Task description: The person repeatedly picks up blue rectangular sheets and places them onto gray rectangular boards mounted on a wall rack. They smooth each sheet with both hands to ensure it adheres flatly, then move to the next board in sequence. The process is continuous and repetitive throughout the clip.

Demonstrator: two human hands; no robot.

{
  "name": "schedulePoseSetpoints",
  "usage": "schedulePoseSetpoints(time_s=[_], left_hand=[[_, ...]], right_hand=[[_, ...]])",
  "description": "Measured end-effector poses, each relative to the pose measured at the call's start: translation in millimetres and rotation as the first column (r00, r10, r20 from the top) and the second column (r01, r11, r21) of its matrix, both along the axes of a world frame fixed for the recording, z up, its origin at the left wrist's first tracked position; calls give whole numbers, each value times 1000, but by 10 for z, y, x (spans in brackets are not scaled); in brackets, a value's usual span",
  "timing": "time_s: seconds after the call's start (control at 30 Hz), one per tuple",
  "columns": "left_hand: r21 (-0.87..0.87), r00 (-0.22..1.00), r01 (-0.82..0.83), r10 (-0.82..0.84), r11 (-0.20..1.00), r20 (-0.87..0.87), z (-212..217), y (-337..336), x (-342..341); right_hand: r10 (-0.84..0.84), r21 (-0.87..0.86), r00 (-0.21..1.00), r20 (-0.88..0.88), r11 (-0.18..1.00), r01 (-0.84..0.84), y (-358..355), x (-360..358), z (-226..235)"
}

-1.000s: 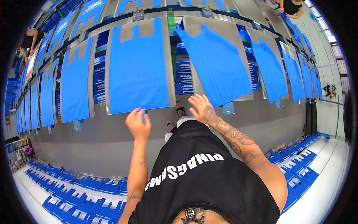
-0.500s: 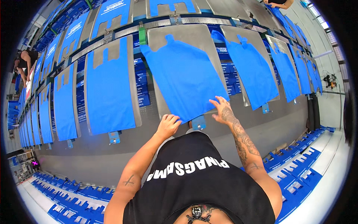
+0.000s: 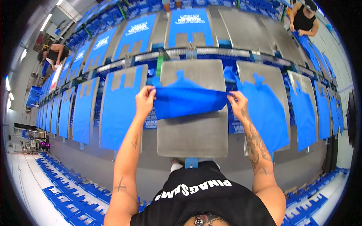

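Note:
A blue fabric bag (image 3: pixel 188 101) with cut-out handles is stretched between my two hands, folded up over the upper half of a grey metal plate (image 3: pixel 192 137). My left hand (image 3: pixel 145 100) pinches the bag's left corner. At the opposite corner, my right hand (image 3: pixel 237 102) grips it between thumb and fingers. One handle tip of the bag lies on the plate's upper part, and the plate's lower half is bare. A blue bracket (image 3: pixel 191 162) sticks out below the plate's near edge.
More plates carry blue bags on both sides, such as a flat bag (image 3: pixel 122 109) on the left and a skewed bag (image 3: pixel 267 113) on the right. Printed bags (image 3: pixel 189 26) lie on the far row. Other people (image 3: pixel 304 20) work at the far right and far left. Blue bags line the floor behind me.
Both hands have moved away from me, lifting the bag's near edge and folding it toward the far side. The plate's lower part is now uncovered. My view has tilted up.

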State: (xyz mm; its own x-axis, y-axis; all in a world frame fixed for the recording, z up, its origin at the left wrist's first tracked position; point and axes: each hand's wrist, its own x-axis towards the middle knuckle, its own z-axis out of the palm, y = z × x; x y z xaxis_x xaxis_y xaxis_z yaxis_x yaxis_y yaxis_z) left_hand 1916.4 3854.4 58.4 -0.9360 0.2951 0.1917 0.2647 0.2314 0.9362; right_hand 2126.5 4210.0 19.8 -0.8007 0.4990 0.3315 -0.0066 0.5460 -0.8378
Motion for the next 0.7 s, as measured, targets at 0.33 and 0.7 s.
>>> schedulePoseSetpoints(time_s=[0.33,0.7], left_hand=[[276,858,87,69,957,-509,2496,1131,-1718],[335,926,129,7,933,-377,1985,391,-615]], right_hand=[[-53,-315,831,-554,937,-150,1009,-2079,2248],[-50,-267,803,-594,954,-138,502,-971,1766]])
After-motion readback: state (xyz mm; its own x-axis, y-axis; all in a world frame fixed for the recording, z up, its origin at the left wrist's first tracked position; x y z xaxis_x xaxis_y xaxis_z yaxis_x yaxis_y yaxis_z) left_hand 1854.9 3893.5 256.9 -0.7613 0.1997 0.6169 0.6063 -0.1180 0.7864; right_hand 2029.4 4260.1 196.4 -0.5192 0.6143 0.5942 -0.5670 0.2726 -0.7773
